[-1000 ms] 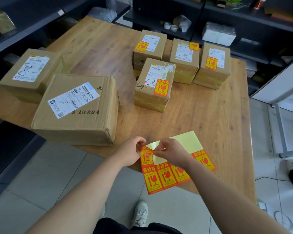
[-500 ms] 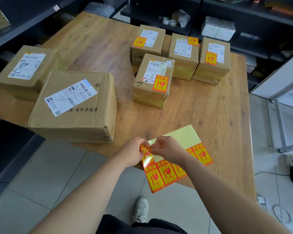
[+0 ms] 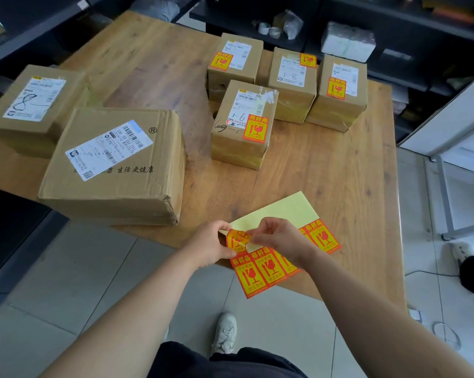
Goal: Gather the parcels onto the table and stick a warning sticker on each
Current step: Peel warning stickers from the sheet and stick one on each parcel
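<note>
Pinches half-peeled sticker [image 3: 237, 239] in right fingers [image 3: 260, 231]; pinches sheet [image 3: 285, 211] edge in left fingers [image 3: 220, 228]. Two unstickered boxes [image 3: 113, 165] beyond left fingers.

The person's arms [image 3: 137, 304] are bare all the way down, with nothing on the left hand [image 3: 207, 248] or the right hand [image 3: 283, 241]. Dark black clothes [image 3: 225, 362] cover the lap. One foot wears a pale grey-white sneaker [image 3: 225, 332] with laces.
</note>
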